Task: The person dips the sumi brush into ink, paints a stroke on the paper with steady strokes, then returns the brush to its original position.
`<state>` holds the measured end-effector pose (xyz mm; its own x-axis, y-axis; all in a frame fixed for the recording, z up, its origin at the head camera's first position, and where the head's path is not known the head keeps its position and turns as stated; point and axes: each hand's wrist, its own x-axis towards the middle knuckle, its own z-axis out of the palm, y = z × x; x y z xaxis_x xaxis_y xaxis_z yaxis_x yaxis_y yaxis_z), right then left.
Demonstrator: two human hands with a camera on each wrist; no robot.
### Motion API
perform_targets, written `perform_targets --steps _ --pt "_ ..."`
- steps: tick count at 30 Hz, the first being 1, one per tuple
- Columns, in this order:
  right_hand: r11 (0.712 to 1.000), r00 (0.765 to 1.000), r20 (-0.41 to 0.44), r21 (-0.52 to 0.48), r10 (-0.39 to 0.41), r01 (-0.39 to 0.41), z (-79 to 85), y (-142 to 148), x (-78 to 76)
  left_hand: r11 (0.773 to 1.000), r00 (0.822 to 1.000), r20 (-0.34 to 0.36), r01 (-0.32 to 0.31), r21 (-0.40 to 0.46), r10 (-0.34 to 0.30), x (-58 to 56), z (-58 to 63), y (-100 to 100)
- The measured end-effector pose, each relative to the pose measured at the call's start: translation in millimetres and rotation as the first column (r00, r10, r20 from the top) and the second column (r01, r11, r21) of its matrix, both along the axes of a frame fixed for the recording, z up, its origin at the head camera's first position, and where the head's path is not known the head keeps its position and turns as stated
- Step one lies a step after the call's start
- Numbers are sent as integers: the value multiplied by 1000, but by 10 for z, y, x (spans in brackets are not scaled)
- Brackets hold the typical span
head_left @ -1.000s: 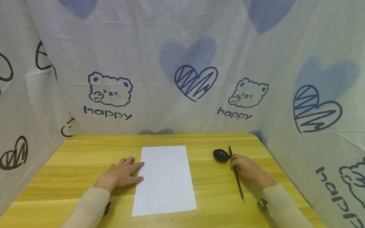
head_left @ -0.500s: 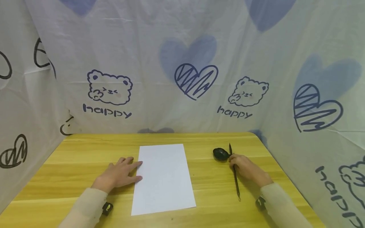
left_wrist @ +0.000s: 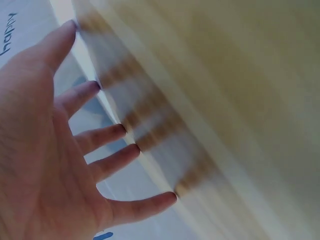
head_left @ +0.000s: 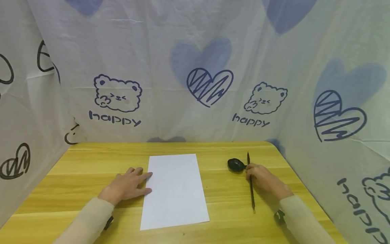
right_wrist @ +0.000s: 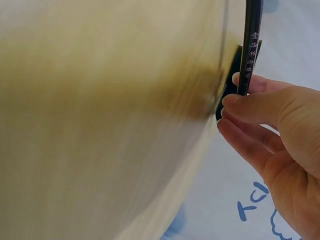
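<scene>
A blank white sheet of paper point(head_left: 175, 193) lies on the table. My left hand point(head_left: 126, 185) rests at its left edge, with the thumb and index fingertips on the paper. The left wrist view shows that hand's fingers point(left_wrist: 114, 162) spread and nearly straight. My right hand point(head_left: 265, 179) pinches a dark calligraphy brush point(head_left: 251, 193) between thumb and fingers, its pointed tip away from me and its hanging loop toward me. Light characters run along the brush handle point(right_wrist: 253, 30) in the right wrist view. Right at those fingertips sits a glossy black oval dish point(head_left: 235, 165).
The yellow wood-grain table point(head_left: 100, 162) has a rounded far right corner. White cloth point(head_left: 158, 112) printed with hearts and bears hangs behind it and along both sides. Dark straps show near both sleeves.
The brush has turned in my right hand, its loop end swinging left and its tip slightly right. The paper and my left hand have shifted slightly left.
</scene>
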<state>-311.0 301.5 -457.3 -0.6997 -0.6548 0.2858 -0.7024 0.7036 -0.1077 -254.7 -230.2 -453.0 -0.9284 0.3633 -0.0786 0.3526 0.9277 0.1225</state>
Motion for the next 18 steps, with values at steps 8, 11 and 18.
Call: perform_targets --steps 8,11,18 --pt "997 996 -85 -62 31 -36 80 8 -20 1000 1000 -6 -1 -16 0 1 -2 -22" --pt "993 987 -150 -103 49 -65 109 18 -40 1000 1000 3 -6 -16 6 5 2 -4" --pt "972 945 -323 -203 45 -116 229 33 -95 1000 1000 9 -12 -21 12 16 -10 7"
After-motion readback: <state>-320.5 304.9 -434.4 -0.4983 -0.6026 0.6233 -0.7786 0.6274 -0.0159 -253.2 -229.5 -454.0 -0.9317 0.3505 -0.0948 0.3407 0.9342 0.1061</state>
